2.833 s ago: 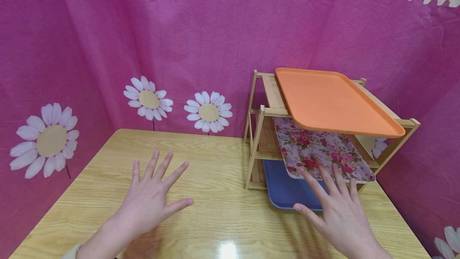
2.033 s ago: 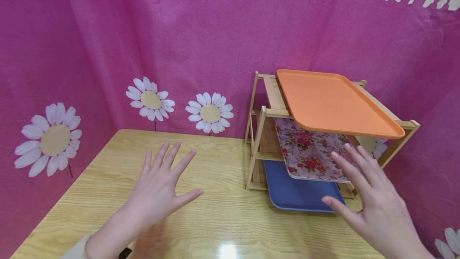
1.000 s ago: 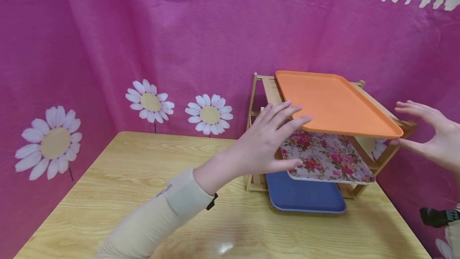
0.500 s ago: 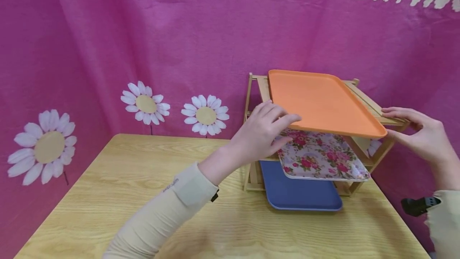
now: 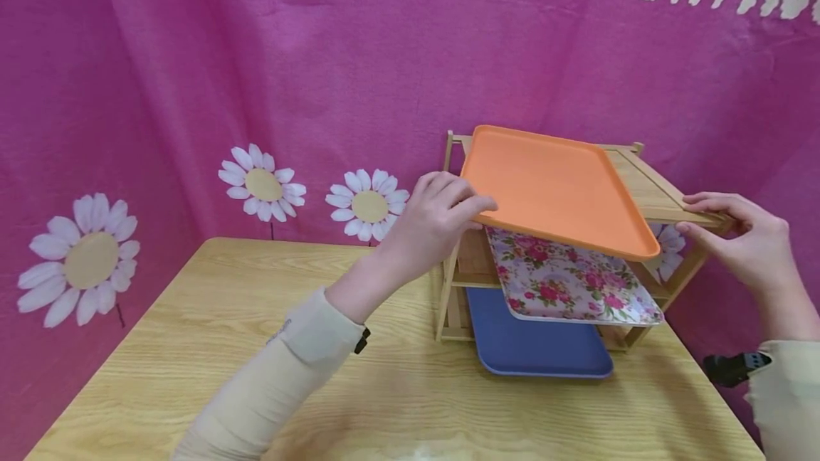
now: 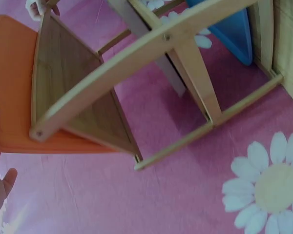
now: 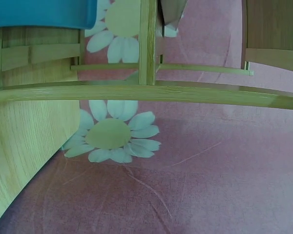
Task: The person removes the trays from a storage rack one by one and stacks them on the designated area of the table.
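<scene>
An orange tray (image 5: 551, 187) lies tilted on the top of a bamboo rack (image 5: 647, 187), with its near end sticking out over the front. My left hand (image 5: 442, 208) grips the tray's near left corner, fingers curled over the rim. In the left wrist view the orange tray (image 6: 10, 83) shows from below beside the rack's frame (image 6: 136, 53). My right hand (image 5: 737, 233) pinches the rack's front right corner, fingers on top and thumb beneath. A floral tray (image 5: 570, 279) lies on the middle shelf. A blue tray (image 5: 538, 340) lies on the bottom shelf.
The rack stands at the back right of a wooden table (image 5: 256, 319). Pink cloth printed with daisies (image 5: 263, 183) hangs close behind and on both sides. In the right wrist view the rack's rail (image 7: 136, 92) crosses the frame, with the blue tray (image 7: 39, 12) above it.
Both hands rose from the table to the rack. My left hand took hold of the orange tray, which has shifted left and tilted. My right hand now holds the rack's corner.
</scene>
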Motion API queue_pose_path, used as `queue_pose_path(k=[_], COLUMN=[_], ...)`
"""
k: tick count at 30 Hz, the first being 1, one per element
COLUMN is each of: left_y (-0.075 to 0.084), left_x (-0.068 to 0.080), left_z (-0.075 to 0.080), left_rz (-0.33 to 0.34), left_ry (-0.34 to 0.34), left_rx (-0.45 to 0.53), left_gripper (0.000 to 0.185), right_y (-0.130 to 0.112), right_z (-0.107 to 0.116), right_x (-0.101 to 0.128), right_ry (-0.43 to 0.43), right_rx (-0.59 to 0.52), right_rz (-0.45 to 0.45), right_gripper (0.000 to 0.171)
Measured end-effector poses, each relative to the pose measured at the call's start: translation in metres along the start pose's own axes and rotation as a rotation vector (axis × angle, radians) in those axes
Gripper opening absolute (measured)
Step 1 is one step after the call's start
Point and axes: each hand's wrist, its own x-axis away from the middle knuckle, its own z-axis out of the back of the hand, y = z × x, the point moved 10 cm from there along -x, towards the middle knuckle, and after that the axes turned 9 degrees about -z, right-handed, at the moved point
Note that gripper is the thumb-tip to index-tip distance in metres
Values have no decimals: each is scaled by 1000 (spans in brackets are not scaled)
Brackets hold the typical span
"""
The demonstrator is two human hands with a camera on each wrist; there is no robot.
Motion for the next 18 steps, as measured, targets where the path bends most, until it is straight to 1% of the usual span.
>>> queue_pose_path(k=[2, 5, 8, 11, 13, 15, 18], left_y=[-4, -10, -18, -27, -34, -42, -55], left_x=[4, 12, 21, 28, 33, 38, 47], left_z=[6, 14, 20, 25, 28, 30, 33], left_rz=[-4, 0, 13, 35, 54, 82, 143], left_ry=[24, 55, 86, 107, 113, 114, 111], left_rx=[14, 71, 121, 132, 118, 94, 55], left_gripper=[18, 12, 13, 13, 15, 17, 15], right_y=[-2, -6, -8, -11, -18, -30, -52], right_z=[0, -1, -1, -3, -4, -7, -13], right_x=[0, 0, 1, 1, 2, 2, 2], right_ry=[-1, -8, -39, -80, -95, -94, -76], right_rx=[8, 42, 91, 138, 186, 229, 292], right_rz=[11, 18, 1, -3, 39, 103, 202], right_gripper=[32, 31, 30, 33, 37, 41, 48])
